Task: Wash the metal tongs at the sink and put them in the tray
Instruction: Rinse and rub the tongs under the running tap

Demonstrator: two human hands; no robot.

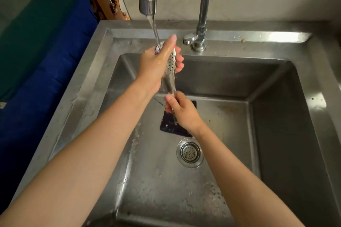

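Observation:
The metal tongs [170, 72], with a perforated spoon-shaped head, are held upright over the steel sink [273, 83]. Water runs from the tap spout [147, 3] onto their top end. My left hand [156, 66] wraps around the perforated head, thumb stretched up along it. My right hand [181, 110] grips the lower handle end. Both hands are wet. No tray is in view.
A dark blue sponge or pad [173, 127] lies on the sink floor under my right hand, beside the round drain strainer [190, 152]. A second tap pipe [202, 24] rises at the sink's back rim. A blue and green cloth [36, 51] covers the surface to the left.

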